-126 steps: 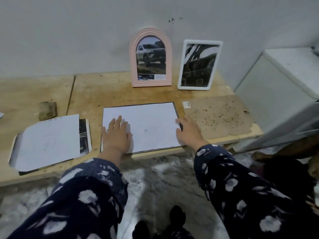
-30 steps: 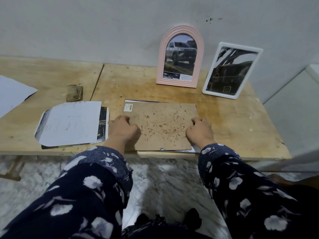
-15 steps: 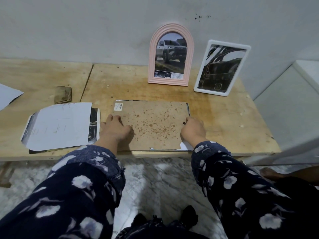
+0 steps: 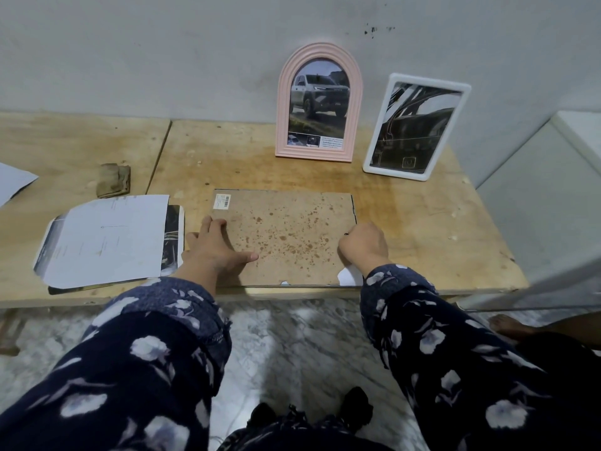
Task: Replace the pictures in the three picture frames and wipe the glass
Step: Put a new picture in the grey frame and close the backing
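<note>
The brown backing board (image 4: 286, 236) lies flat at the desk's (image 4: 422, 229) front edge. My left hand (image 4: 214, 245) rests on its left side, fingers extended; my right hand (image 4: 364, 245) pinches its right edge, fingers curled.

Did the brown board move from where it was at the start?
Yes. The brown board lay on the table right of the white sheet, below the white frame; now it covers that sheet, below the pink frame.
</note>
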A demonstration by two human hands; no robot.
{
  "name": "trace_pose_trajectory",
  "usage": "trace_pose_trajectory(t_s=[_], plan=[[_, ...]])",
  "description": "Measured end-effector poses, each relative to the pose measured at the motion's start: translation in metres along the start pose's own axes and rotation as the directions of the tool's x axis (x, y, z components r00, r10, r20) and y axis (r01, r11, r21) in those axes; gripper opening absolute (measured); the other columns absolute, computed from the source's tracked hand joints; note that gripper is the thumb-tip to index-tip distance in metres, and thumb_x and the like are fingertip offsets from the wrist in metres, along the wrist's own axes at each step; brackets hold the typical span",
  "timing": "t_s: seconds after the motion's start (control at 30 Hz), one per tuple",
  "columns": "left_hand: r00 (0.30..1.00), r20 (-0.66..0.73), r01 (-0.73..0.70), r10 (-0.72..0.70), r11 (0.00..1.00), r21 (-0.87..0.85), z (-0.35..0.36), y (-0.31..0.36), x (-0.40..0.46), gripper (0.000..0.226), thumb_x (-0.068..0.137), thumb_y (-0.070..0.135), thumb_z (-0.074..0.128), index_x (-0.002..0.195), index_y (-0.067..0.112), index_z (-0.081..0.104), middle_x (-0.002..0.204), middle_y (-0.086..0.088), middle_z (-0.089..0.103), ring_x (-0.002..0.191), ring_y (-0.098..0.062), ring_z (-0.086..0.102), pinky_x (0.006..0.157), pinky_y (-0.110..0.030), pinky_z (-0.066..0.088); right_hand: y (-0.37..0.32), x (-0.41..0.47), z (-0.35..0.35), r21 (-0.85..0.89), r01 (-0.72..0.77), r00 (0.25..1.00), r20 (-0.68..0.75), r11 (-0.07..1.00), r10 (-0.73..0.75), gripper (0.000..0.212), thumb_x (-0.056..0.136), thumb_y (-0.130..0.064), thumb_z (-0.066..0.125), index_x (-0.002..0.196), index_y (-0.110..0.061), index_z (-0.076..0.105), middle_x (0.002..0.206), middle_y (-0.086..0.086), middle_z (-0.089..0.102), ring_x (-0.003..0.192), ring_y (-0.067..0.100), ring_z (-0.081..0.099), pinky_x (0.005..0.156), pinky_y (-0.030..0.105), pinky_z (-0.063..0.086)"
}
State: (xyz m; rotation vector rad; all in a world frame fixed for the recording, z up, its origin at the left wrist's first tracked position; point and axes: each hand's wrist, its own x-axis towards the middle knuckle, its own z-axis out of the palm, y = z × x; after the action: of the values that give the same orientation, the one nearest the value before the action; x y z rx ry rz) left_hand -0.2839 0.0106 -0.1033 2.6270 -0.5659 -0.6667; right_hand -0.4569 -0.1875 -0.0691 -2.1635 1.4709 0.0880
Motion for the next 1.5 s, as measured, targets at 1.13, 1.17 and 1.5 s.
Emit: trace_pose_trajectory(t_s=[1.13,1.17,1.5], plan=[[0.993,0.083,-0.113,0.082,0.858,0.502,-0.028,0.042,0.019,0.11,0.066,0.084,0.055,0.143,0.011,0.026,0.149,-0.014,0.029,0.138,-0.032,0.025,0.111,-0.053,0.027,0.003,0.047,-0.006,-0.266,0.158,0.98,0.158,0.951,-0.119,0.062,0.095,-0.014,0.03,0.153,-0.028,0.013,0.131,0.007,0.056,0.112,0.029,0.057,0.091,0.037,0.047],[0.993,0.075,-0.114,0.087,0.835,0.539,-0.027,0.045,0.019,0.109,0.067,0.085,0.052,0.145,0.016,0.022,0.15,-0.015,0.026,0.139,-0.034,0.023,0.111,-0.053,0.027,0.003,0.047,-0.006,-0.273,0.16,0.98,0.156,0.949,-0.121,0.061,0.095,-0.015,0.031,0.153,-0.027,0.015,0.126,0.007,0.059,0.109,0.028,0.058,0.088,0.037,0.047],[0.901,0.336,-0.413,0.276,0.782,0.467,0.011,0.099,0.043,0.118,0.066,0.087,0.05,0.152,0.036,-0.012,0.16,0.006,-0.021,0.146,-0.032,-0.018,0.114,-0.063,-0.003,0.005,0.052,-0.007,-0.186,0.205,0.97,0.171,0.961,-0.174,0.062,0.085,-0.009,0.045,0.142,-0.02,0.025,0.08,0.004,0.053,0.074,0.025,0.054,0.063,0.032,0.043]])
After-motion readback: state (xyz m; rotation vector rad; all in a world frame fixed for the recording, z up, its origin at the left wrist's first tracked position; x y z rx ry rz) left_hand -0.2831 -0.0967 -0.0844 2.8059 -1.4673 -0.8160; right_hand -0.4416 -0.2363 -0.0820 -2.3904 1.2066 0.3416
